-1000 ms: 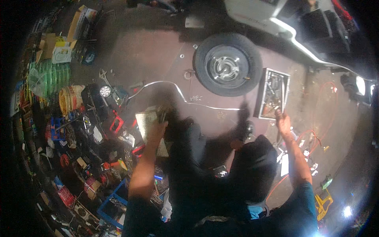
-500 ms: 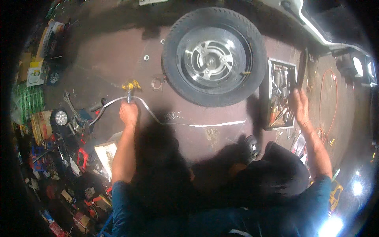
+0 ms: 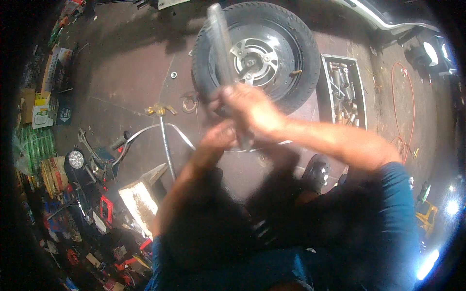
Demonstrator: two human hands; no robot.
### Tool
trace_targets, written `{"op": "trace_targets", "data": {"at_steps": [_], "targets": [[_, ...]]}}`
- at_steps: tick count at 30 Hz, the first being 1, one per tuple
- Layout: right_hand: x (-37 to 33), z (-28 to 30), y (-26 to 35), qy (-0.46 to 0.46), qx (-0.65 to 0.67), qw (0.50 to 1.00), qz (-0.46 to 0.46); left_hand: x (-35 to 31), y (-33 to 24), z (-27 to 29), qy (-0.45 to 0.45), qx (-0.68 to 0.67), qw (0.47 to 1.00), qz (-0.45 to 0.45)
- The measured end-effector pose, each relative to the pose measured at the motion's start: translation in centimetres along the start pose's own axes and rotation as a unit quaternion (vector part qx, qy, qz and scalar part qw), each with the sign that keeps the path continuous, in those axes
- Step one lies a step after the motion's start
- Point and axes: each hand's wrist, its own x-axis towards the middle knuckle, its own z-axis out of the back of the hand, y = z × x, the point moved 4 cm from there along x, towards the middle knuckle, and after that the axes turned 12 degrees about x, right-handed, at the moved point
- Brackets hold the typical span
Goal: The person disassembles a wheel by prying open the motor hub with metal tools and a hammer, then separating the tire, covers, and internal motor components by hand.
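Observation:
In front of me a long flat metal bar, apparently a tyre lever (image 3: 221,41), stands tilted and smeared by motion. My right hand (image 3: 252,107) is wrapped round its middle. Lower down, my left hand (image 3: 221,137) is closed at its near end, fingers partly blurred. Behind the bar a wheel with a black tyre (image 3: 307,60) and silver hub lies flat, partly covered by the bar and my right hand. Left of my hands, a hammer (image 3: 162,125) with a yellowish head lies on the floor across a thin pale strip (image 3: 182,136).
A metal tray (image 3: 362,92) of sockets and tools sits right of the wheel. A small nut (image 3: 174,75) and a ring (image 3: 189,104) lie to its left. Boxes, wrenches and a worn pale board (image 3: 138,200) crowd the left side. An orange hose (image 3: 394,99) curves at far right.
My left hand has let go of the hammer, now lying on the floor. My right hand has brought the lever from beside the tray to the middle, where both hands meet on it.

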Motion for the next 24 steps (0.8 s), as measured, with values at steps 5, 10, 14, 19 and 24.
{"op": "trace_targets", "data": {"at_steps": [5, 10, 14, 19, 24], "targets": [[-0.5, -0.6, -8.0, -0.041, 0.007, 0.999, 0.008, -5.0, 5.0, 1.8, -0.171, 0.199, 0.962, 0.082], [-2.7, 2.8, -15.1, -0.054, -0.142, 0.988, -0.024, -8.3, 13.4, 3.6, -0.240, 0.236, 0.939, 0.073], [-6.0, 6.3, -16.1, -0.136, -0.142, 0.967, -0.161, -8.4, 15.7, 4.5, -0.261, 0.302, 0.900, 0.176], [-8.4, 9.5, -14.1, -0.025, -0.421, 0.905, -0.061, -8.9, 13.4, 6.9, -0.324, 0.386, 0.864, -0.014], [-8.6, 10.8, -14.0, 0.140, -0.586, 0.751, -0.271, -5.7, 9.2, 5.7, -0.326, 0.300, 0.897, -0.011]]}}
